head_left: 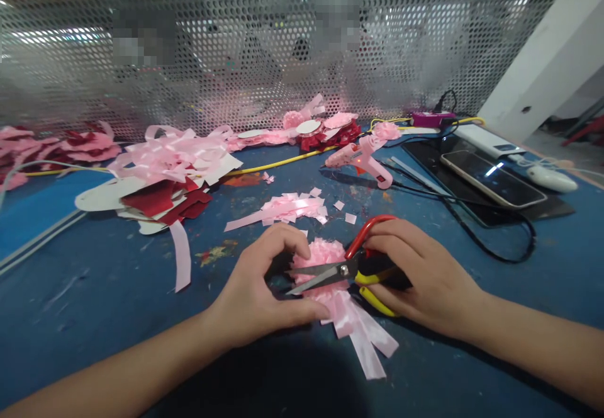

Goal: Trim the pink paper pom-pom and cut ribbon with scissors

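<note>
A pink ribbon rosette with ribbon tails lies on the blue table in front of me. My left hand curves around its left side, thumb at the lower edge and fingers at the upper edge. In my right hand is a pair of scissors with red and yellow handles. Their blades are slightly apart and point left across the rosette, towards my left palm. Behind the rosette lies a heap of cut pink ribbon pieces.
A pink glue gun rests behind the scissors. Further right, a phone lies on a black board. Pink ribbon loops and red and white cut pieces are piled at left. A perforated metal panel stands behind the table.
</note>
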The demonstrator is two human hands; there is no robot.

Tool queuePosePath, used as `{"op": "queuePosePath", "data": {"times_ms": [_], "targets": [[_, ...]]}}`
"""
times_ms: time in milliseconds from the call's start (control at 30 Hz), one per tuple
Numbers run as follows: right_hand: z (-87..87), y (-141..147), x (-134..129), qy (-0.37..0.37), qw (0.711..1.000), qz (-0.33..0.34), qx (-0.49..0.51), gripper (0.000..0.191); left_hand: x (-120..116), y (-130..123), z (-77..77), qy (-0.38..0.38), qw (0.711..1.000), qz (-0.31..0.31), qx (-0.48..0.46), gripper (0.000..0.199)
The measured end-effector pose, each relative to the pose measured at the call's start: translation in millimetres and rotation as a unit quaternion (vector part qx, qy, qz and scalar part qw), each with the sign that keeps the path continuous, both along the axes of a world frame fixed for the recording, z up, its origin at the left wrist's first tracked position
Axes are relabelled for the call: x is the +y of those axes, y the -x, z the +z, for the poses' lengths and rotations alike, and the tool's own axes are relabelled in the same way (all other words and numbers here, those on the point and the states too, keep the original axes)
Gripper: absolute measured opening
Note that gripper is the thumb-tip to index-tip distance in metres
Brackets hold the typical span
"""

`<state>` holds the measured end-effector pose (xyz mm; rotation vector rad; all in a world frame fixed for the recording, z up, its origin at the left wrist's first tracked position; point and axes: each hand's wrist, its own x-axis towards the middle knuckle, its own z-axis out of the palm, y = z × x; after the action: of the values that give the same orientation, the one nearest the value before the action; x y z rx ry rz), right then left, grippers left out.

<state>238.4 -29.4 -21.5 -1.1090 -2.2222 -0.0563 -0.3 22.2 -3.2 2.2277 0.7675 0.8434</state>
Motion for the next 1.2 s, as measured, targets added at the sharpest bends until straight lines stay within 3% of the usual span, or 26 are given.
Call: {"op": "queuePosePath", "data": {"times_ms": [200, 333, 433, 600, 700, 800, 933, 1067, 1200], "targets": [[-0.3, 3, -1, -0.025, 0.998, 0.051, 0.005, 0.020, 1, -1, 5.7, -0.166, 0.972, -0.058, 0.155, 0.052], [-0.6, 3, -1, -0.017, 0.998, 0.059, 0.005, 0.021, 1, -1, 6.1, -0.205, 0.952, -0.100, 0.202, 0.054], [0.0, 3, -1, -0.019, 0.998, 0.060, 0.002, 0.022, 1, -1, 4.7, -0.192, 0.954, -0.121, 0.195, 0.048], [2.2, 5, -4, 0.013, 0.998, 0.050, 0.020, 0.023, -1, -2, 6.1, -0.131, 0.978, -0.118, 0.115, 0.022], [6.0, 5, -8, 0.027, 0.997, 0.053, 0.056, 0.031, -1, -1, 8.1, -0.076, 0.992, -0.074, 0.072, 0.030], [12.7, 4, -11, -0.006, 0.995, 0.036, 0.096, 0.031, 0, 1, 9.3, 0.009, 0.999, -0.021, 0.046, 0.039], [24.3, -1, -9, -0.071, 0.995, -0.011, 0.065, 0.028, -1, -4, 15.2, 0.083, 0.996, -0.036, -0.005, 0.040], [39.0, -6, -8, -0.027, 1.000, 0.009, 0.012, 0.029, -2, -18, 32.6, 0.065, 0.996, -0.058, -0.001, 0.038], [56.4, -12, -10, 0.032, 0.999, 0.028, -0.004, 0.018, -2, -40, 54.1, 0.007, 0.995, -0.094, 0.022, 0.041]]}}
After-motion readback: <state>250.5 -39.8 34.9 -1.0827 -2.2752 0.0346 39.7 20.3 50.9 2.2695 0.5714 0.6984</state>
